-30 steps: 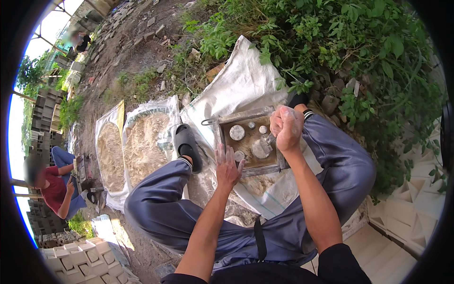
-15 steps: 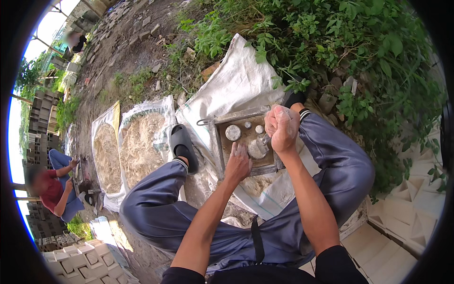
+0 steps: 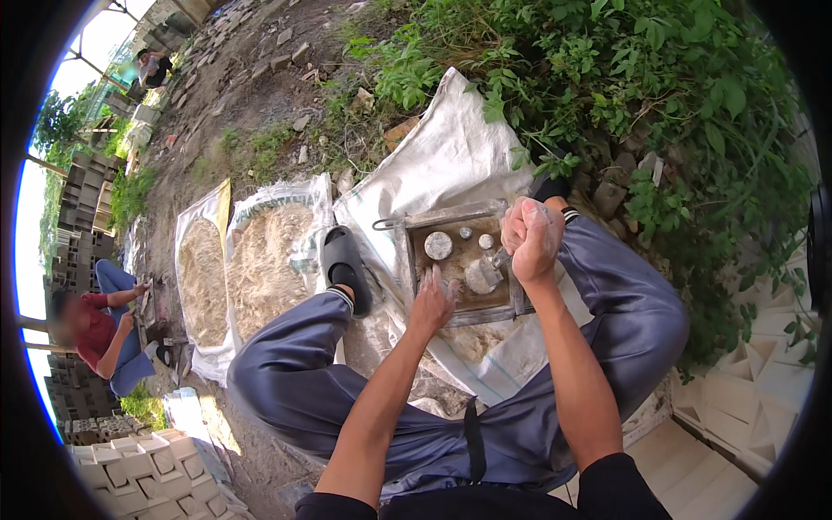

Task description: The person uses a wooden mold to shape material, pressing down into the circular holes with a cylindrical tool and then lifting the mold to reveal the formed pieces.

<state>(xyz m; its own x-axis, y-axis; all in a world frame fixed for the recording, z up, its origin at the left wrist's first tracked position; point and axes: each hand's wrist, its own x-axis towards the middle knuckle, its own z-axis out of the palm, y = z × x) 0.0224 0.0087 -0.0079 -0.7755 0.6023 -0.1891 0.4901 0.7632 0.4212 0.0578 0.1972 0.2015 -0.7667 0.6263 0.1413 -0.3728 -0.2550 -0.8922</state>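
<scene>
A wooden frame (image 3: 401, 260) packed with brown sand (image 3: 460, 251) lies between my legs. Set in the sand are a large pale round disc (image 3: 438, 245), two small round pieces (image 3: 465, 233) and a bigger dusty round piece (image 3: 482, 275). My left hand (image 3: 435, 302), dusted with powder, is at the frame's near left corner, fingers apart and holding nothing. Above the frame's right side my right hand (image 3: 532, 238) is closed in a fist. A short dark part shows between the fist and the bigger round piece; what the fist holds is mostly hidden.
White woven sacking (image 3: 442, 147) lies beneath the frame. Two opened sacks of pale powdery sand (image 3: 273, 260) lie left of my sandalled foot (image 3: 345, 264). Leafy plants (image 3: 659, 104) crowd the far right. Pale patterned blocks (image 3: 143, 485) stand lower left. A person in red (image 3: 94, 328) sits at left.
My left hand has drawn back slightly from the sand toward the frame's near left corner. My right fist stays over the right side. The whole view has shifted a little.
</scene>
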